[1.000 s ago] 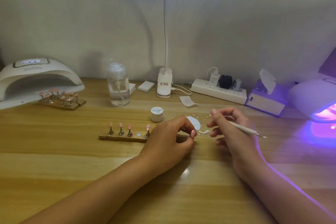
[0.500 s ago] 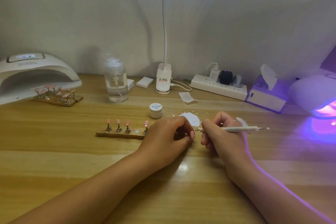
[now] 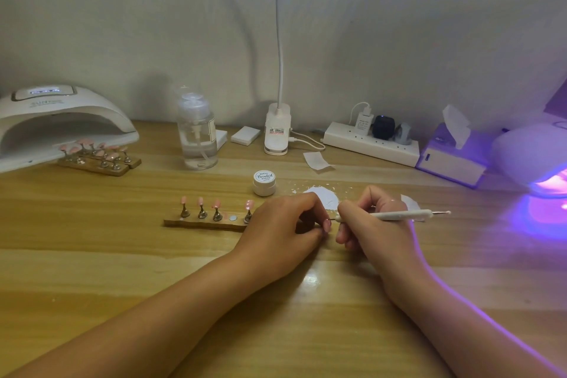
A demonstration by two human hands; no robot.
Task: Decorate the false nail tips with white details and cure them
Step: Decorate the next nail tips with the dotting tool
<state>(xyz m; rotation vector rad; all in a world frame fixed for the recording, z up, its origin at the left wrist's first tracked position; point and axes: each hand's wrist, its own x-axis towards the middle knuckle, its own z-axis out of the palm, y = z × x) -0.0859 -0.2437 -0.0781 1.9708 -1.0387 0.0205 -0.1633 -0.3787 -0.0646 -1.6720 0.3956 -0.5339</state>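
My right hand (image 3: 371, 224) grips a white dotting tool (image 3: 395, 215), lying level with its metal tip pointing left at my left hand's fingertips. My left hand (image 3: 285, 230) is curled and pinches something small, mostly hidden by the fingers. A wooden strip (image 3: 205, 223) to its left carries pink nail tips (image 3: 200, 201) on metal stands, with one bare magnet spot. A small white gel pot (image 3: 264, 182) stands behind. A patch of white paint (image 3: 322, 196) lies on the table behind my hands.
A white curing lamp (image 3: 58, 120) stands at the far left with more pink tips on wooden strips (image 3: 98, 156) in front. A second lamp (image 3: 534, 159) glows purple at right. A pump bottle (image 3: 198, 135), desk-lamp base (image 3: 277, 132), power strip (image 3: 371, 143) and tissue box (image 3: 454, 156) line the back.
My right hand dropped and swung the tool from slanting down-right to level, bringing its tip to my left fingertips. The left hand stayed in place. The view tilted down a little.
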